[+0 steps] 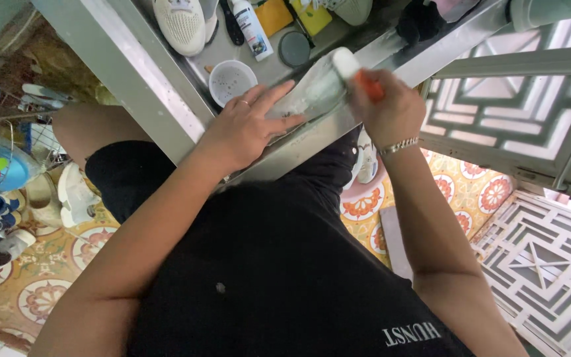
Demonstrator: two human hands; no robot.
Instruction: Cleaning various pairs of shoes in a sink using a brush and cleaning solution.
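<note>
My left hand point(246, 129) presses flat, fingers spread, on a pale flat insole-like piece point(312, 96) lying on the front edge of a steel table point(133, 73). My right hand point(391, 109), with a metal bracelet on the wrist, is closed around a brush with an orange handle point(369, 84). The brush's white head point(345, 63) is blurred and sits over the far end of the pale piece. How the piece ends under my hands is hidden.
On the table stand a small white bowl point(230, 80), a white shoe point(180, 23), a white bottle point(251, 28) and a round grey lid point(295, 48). Shoes point(74, 195) lie on the patterned floor at left. A white lattice gate point(536, 251) stands right.
</note>
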